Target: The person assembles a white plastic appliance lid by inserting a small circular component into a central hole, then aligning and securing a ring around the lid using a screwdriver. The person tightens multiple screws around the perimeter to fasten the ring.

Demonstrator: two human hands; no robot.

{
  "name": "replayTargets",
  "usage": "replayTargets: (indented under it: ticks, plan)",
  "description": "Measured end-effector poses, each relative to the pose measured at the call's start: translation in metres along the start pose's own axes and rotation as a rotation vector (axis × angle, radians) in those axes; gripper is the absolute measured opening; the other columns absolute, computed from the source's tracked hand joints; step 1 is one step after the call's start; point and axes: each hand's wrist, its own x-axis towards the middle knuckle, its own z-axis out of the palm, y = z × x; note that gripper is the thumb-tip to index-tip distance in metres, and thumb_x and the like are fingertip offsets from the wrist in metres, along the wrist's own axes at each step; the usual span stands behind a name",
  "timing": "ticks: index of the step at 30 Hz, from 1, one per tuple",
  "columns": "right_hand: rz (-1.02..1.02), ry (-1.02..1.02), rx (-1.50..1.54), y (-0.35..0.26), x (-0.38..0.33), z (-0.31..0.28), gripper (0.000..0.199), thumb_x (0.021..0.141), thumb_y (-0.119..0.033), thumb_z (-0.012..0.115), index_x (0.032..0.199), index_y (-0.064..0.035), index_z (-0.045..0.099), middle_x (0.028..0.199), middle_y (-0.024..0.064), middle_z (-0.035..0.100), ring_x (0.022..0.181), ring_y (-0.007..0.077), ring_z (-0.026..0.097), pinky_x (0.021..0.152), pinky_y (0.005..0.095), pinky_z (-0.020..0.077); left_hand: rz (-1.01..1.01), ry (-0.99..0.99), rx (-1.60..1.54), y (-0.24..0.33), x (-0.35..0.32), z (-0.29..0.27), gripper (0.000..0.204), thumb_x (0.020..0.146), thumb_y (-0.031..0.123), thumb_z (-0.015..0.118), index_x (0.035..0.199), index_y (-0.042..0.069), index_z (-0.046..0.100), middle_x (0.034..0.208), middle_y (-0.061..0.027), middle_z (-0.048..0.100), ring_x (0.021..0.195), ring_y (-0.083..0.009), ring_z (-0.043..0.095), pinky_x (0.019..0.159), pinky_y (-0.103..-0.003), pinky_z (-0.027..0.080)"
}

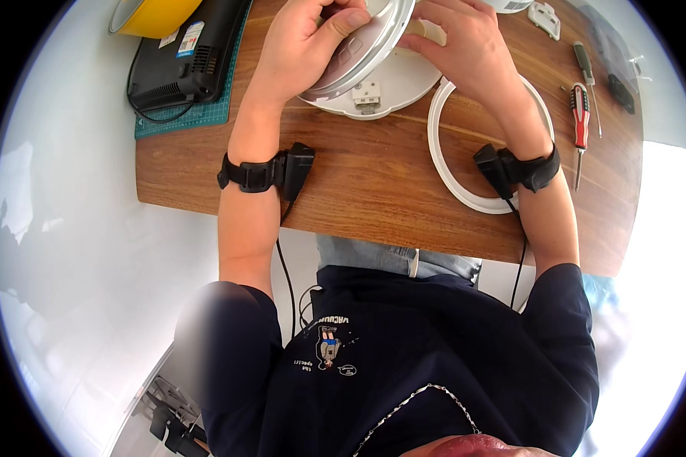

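My left hand (309, 42) is closed on the edge of a round, shallow white cover (370, 49). The cover is held tilted, with its glossy face turned to the left. Below it on the table sits a round white base (408, 95), partly hidden, with a small white block (367, 94) fixed near its front. My right hand (469, 46) is at the cover's right side, its fingers curled around a spot over the base; what they grip is mostly hidden. A white ring (440, 156) lies flat on the table under my right wrist.
At the right lie a red-and-black screwdriver (580, 118), a dark-handled screwdriver (584, 62) and a small white plastic part (544, 20). Back left, a black device (179, 65) rests on a green cutting mat (198, 116), beside a yellow bowl-like thing (156, 17). The wooden table (343, 183) ends near me.
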Motion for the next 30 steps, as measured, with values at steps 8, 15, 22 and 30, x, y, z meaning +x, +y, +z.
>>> replayTargets:
  ticks: [8, 15, 22, 30]
  plan:
    - [-0.026, -0.082, 0.102, 0.004, 0.001, -0.010, 0.025, 0.081, -0.009, 0.076, 0.106, -0.0052, 0.075, 0.096, 0.0147, 0.073, 0.094, 0.0344, 0.068, 0.092, 0.0455, 0.0483, 0.001, 0.005, 0.009, -0.002, -0.001, 0.001, 0.033, 0.102, 0.035, 0.067, 0.094, 0.004, 0.059, 0.095, -0.0025, 0.046, 0.083, -0.0122, 0.044, 0.072, -0.024, 0.036]
    - [-0.018, -0.187, 0.149, 0.006, 0.002, -0.016, 0.021, 0.087, -0.003, 0.069, 0.107, -0.0024, 0.073, 0.099, 0.0151, 0.073, 0.098, 0.0338, 0.067, 0.094, 0.0441, 0.0471, -0.006, -0.004, 0.009, -0.003, -0.001, 0.000, 0.033, 0.103, 0.034, 0.066, 0.094, 0.003, 0.059, 0.095, -0.0022, 0.046, 0.082, -0.0115, 0.044, 0.072, -0.024, 0.037]
    - [-0.035, -0.244, 0.207, 0.007, 0.003, -0.020, 0.020, 0.088, -0.002, 0.067, 0.107, -0.0009, 0.071, 0.104, 0.0156, 0.073, 0.104, 0.0339, 0.066, 0.100, 0.0449, 0.0443, -0.001, -0.008, 0.013, -0.005, -0.001, 0.000, 0.033, 0.103, 0.035, 0.066, 0.093, 0.004, 0.059, 0.095, -0.0019, 0.046, 0.082, -0.0112, 0.044, 0.071, -0.024, 0.037]
    - [-0.037, -0.078, 0.264, -0.003, 0.007, -0.017, 0.028, 0.085, -0.008, 0.074, 0.112, 0.0001, 0.072, 0.120, 0.0192, 0.068, 0.110, 0.0380, 0.065, 0.100, 0.0457, 0.0494, 0.011, 0.001, 0.009, -0.009, -0.001, 0.000, 0.037, 0.103, 0.038, 0.066, 0.093, 0.004, 0.058, 0.094, -0.0024, 0.046, 0.085, -0.0128, 0.045, 0.075, -0.025, 0.037]
